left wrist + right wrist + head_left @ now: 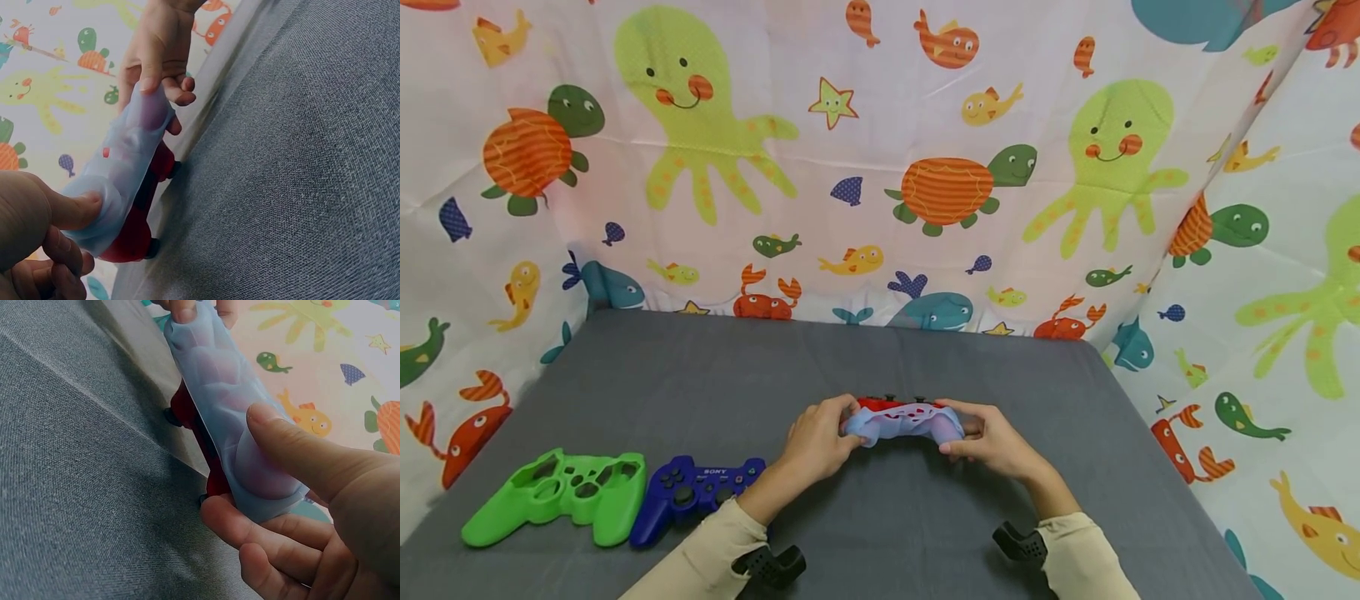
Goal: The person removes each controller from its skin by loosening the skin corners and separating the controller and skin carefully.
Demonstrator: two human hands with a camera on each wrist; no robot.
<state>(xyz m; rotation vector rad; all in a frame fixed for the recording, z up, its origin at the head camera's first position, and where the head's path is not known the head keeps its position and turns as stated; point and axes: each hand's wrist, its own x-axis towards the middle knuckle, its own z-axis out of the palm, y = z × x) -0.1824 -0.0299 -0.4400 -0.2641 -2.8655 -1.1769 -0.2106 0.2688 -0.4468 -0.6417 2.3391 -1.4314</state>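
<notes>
A red game controller (872, 403) is partly covered by a translucent pale-blue silicone sleeve (901, 425), held above the grey table. My left hand (817, 438) grips its left end; in the left wrist view that thumb (81, 209) presses on the sleeve. At the opposite end my right hand (992, 440) grips too, its thumb (275, 428) lying over the sleeve-covered handle in the right wrist view. Red body (131, 234) and dark thumbsticks show outside the sleeve on one side. How far the sleeve wraps around the back cannot be told.
A blue Sony controller (685, 492) lies left of my left forearm, which partly covers it. Beside it sits a green silicone controller sleeve (550, 492). The grey table (700, 358) is bordered by sea-animal printed curtains (850, 133) at the back and sides.
</notes>
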